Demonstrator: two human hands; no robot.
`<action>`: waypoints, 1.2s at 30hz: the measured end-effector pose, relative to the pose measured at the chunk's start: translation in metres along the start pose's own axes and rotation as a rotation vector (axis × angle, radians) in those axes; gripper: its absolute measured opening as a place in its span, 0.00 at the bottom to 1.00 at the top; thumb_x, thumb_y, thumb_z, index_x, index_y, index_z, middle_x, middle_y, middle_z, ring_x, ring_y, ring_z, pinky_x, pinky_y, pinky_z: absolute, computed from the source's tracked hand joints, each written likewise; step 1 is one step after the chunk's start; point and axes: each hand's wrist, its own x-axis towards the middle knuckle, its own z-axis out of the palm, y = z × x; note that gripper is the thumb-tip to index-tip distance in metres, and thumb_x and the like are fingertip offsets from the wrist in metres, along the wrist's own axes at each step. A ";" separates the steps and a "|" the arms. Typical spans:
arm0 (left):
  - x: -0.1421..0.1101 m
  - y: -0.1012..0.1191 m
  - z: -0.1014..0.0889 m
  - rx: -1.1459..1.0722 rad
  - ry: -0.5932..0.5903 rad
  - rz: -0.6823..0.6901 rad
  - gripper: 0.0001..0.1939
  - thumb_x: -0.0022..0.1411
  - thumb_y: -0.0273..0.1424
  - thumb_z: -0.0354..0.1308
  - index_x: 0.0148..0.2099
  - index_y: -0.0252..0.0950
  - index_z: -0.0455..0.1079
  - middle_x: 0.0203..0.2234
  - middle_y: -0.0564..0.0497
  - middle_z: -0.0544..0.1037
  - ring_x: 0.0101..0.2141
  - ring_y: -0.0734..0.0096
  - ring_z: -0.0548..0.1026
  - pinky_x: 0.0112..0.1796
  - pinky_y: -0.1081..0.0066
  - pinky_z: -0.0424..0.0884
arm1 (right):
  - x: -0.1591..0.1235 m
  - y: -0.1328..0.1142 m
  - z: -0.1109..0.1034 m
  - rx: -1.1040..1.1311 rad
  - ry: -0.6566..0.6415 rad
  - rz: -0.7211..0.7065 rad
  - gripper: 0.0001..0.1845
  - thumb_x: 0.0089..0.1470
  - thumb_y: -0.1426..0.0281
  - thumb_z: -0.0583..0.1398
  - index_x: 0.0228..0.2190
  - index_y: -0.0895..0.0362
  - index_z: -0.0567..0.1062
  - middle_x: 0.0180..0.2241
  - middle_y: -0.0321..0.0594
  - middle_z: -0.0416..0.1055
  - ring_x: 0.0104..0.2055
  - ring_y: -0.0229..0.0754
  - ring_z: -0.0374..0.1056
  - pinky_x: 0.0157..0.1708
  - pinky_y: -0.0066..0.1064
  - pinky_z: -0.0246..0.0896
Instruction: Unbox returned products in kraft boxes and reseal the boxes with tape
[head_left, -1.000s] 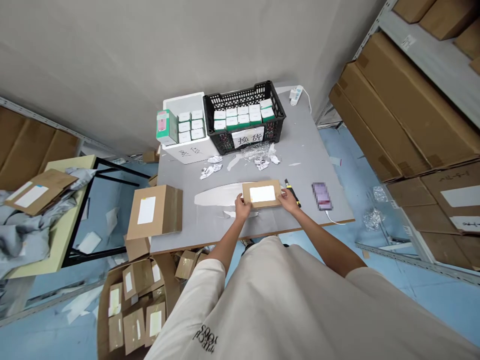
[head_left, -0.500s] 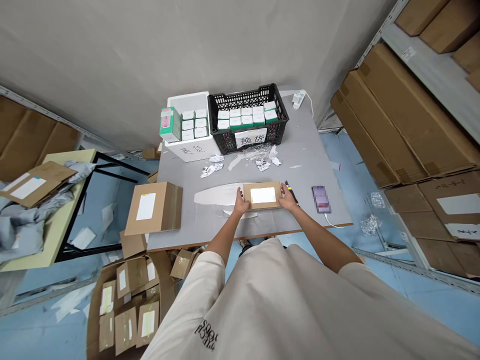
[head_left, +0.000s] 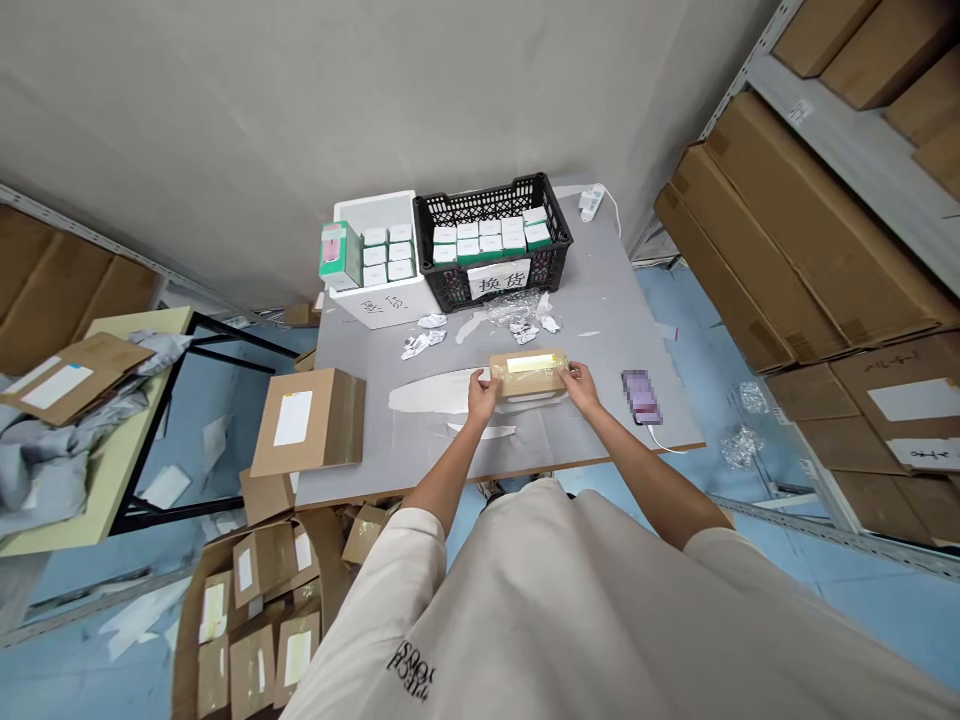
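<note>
A small brown cardboard box (head_left: pixel 528 380) is held by its two ends above the grey table (head_left: pixel 420 450). Clear tape shines over its upper face, which bears a pale label strip. My left hand (head_left: pixel 482 393) grips the left end, and my right hand (head_left: pixel 580 385) grips the right end. Below the box's near side, part of a white label shows. The box cutter seen earlier beside my right hand is hidden now. A large white paper patch (head_left: pixel 431 393) lies on the table to the left of the box.
Behind stand a black crate (head_left: pixel 450 292) and a white foam box (head_left: pixel 394 305), both holding green-white boxes. Crumpled paper (head_left: pixel 424 344) lies before them. A phone (head_left: pixel 642 397) is at right, a larger carton (head_left: pixel 289 425) at left. A big carton (head_left: pixel 189 640) of parcels stands lower left.
The box has been tipped over between my hands, so its white-labelled face has turned toward me and a taped face is now uppermost. The box cutter has gone out of sight.
</note>
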 end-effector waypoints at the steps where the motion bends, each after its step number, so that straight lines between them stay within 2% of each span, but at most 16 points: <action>1: -0.002 -0.004 0.001 0.013 0.011 0.000 0.30 0.66 0.44 0.61 0.64 0.38 0.63 0.36 0.51 0.76 0.42 0.66 0.76 0.48 0.67 0.69 | 0.000 0.005 -0.001 -0.021 -0.002 0.032 0.35 0.50 0.46 0.62 0.52 0.56 0.73 0.39 0.43 0.76 0.41 0.49 0.74 0.45 0.41 0.70; 4: -0.005 -0.015 0.003 0.041 0.037 -0.008 0.26 0.64 0.42 0.63 0.60 0.39 0.65 0.32 0.53 0.75 0.40 0.66 0.77 0.47 0.67 0.70 | -0.003 0.017 -0.002 -0.075 -0.014 0.101 0.27 0.49 0.48 0.63 0.42 0.55 0.76 0.34 0.41 0.76 0.38 0.49 0.73 0.45 0.42 0.69; 7: -0.001 -0.021 0.004 0.030 0.041 -0.017 0.25 0.63 0.40 0.64 0.59 0.38 0.65 0.30 0.55 0.75 0.37 0.68 0.77 0.45 0.69 0.70 | -0.003 0.022 0.001 -0.086 0.011 0.040 0.22 0.49 0.50 0.63 0.38 0.54 0.76 0.36 0.43 0.78 0.39 0.49 0.73 0.47 0.43 0.68; 10: 0.006 -0.020 0.005 0.033 0.045 -0.032 0.23 0.63 0.38 0.64 0.57 0.38 0.66 0.30 0.55 0.75 0.36 0.68 0.77 0.44 0.69 0.70 | -0.001 0.019 0.006 -0.095 0.049 -0.054 0.21 0.50 0.52 0.62 0.38 0.54 0.77 0.42 0.45 0.79 0.44 0.50 0.74 0.52 0.44 0.67; 13: 0.008 -0.018 0.004 0.082 0.055 -0.014 0.22 0.63 0.40 0.63 0.56 0.39 0.67 0.31 0.54 0.76 0.37 0.67 0.77 0.44 0.68 0.70 | 0.001 0.012 0.008 -0.102 0.064 -0.087 0.22 0.49 0.52 0.61 0.40 0.55 0.77 0.44 0.46 0.79 0.43 0.50 0.74 0.53 0.45 0.68; 18: 0.002 -0.017 0.003 0.223 0.061 0.084 0.21 0.64 0.43 0.62 0.56 0.41 0.68 0.36 0.52 0.76 0.39 0.65 0.76 0.44 0.67 0.69 | -0.001 0.007 0.009 -0.070 0.062 -0.075 0.24 0.49 0.54 0.61 0.44 0.56 0.78 0.45 0.46 0.79 0.41 0.49 0.75 0.53 0.45 0.69; 23: 0.000 -0.013 0.000 0.347 0.150 0.190 0.17 0.64 0.40 0.62 0.52 0.40 0.68 0.41 0.48 0.73 0.45 0.60 0.73 0.49 0.63 0.67 | -0.007 -0.004 0.013 -0.047 0.097 -0.030 0.22 0.50 0.56 0.60 0.43 0.55 0.79 0.46 0.45 0.78 0.44 0.49 0.75 0.54 0.45 0.67; 28: 0.005 -0.019 -0.022 0.400 0.204 0.245 0.07 0.65 0.34 0.59 0.46 0.41 0.69 0.41 0.47 0.73 0.46 0.58 0.72 0.53 0.59 0.65 | -0.014 -0.033 0.026 -0.022 0.089 -0.141 0.17 0.55 0.59 0.55 0.38 0.53 0.80 0.45 0.45 0.78 0.48 0.50 0.72 0.57 0.44 0.64; 31: 0.003 -0.018 -0.042 0.372 0.227 0.197 0.05 0.64 0.29 0.57 0.44 0.40 0.70 0.41 0.47 0.74 0.45 0.59 0.73 0.53 0.59 0.66 | -0.022 -0.055 0.042 -0.055 0.051 -0.206 0.16 0.52 0.57 0.60 0.38 0.53 0.79 0.46 0.46 0.75 0.52 0.51 0.69 0.58 0.43 0.62; 33: -0.003 -0.011 -0.053 0.312 0.221 0.215 0.06 0.65 0.29 0.56 0.44 0.40 0.71 0.43 0.46 0.74 0.44 0.60 0.74 0.52 0.60 0.68 | -0.030 -0.067 0.055 -0.116 0.067 -0.162 0.22 0.46 0.54 0.67 0.40 0.52 0.77 0.51 0.47 0.72 0.55 0.54 0.67 0.59 0.45 0.61; 36: -0.017 0.010 -0.063 0.192 0.153 0.389 0.11 0.71 0.36 0.53 0.51 0.40 0.71 0.48 0.45 0.74 0.44 0.63 0.75 0.51 0.63 0.70 | -0.043 -0.080 0.076 -0.160 0.037 -0.038 0.32 0.38 0.50 0.72 0.43 0.50 0.73 0.52 0.46 0.70 0.55 0.55 0.67 0.56 0.46 0.62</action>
